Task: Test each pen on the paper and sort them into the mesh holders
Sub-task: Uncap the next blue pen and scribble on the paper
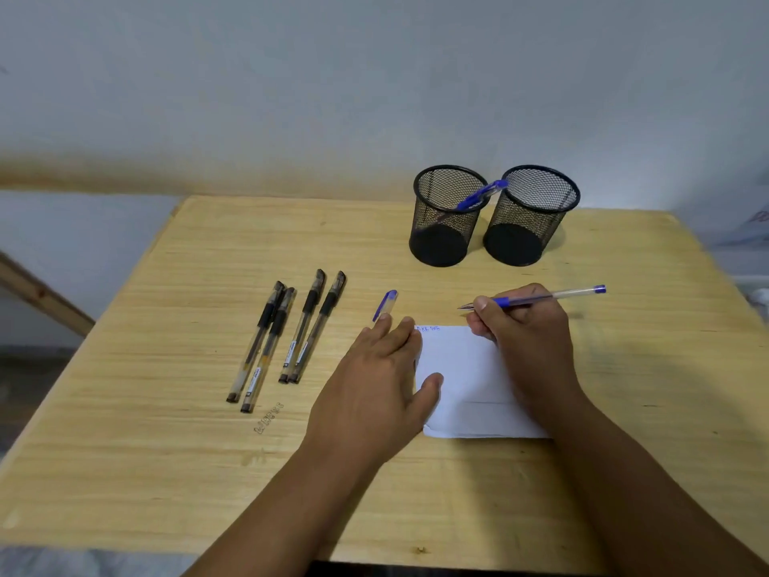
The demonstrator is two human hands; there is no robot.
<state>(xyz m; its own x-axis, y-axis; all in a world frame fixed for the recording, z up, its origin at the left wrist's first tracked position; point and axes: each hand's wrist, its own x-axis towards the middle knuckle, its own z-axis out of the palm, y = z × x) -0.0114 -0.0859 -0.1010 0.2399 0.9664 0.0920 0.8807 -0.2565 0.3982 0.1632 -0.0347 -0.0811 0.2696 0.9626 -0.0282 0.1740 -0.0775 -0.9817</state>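
Observation:
My right hand (pixel 526 326) grips an uncapped blue pen (pixel 557 294), its tip pointing left just above the top edge of the white paper (pixel 462 368). Small blue scribbles mark the paper's top left corner. My left hand (pixel 380 381) lies flat with fingers spread, thumb on the paper's left edge; its fingertips reach the loose blue cap (pixel 385 305). Several capped black pens (pixel 287 335) lie side by side to the left. Two black mesh holders stand at the back: the left holder (pixel 447 216) contains a blue pen (pixel 480 196), the right holder (pixel 530 216) looks empty.
The wooden table (pixel 166 451) ends at a pale wall behind the holders. Its left edge drops to the floor, where a wooden beam (pixel 41 293) slants. Faint printed lettering (pixel 268 418) marks the tabletop near the black pens.

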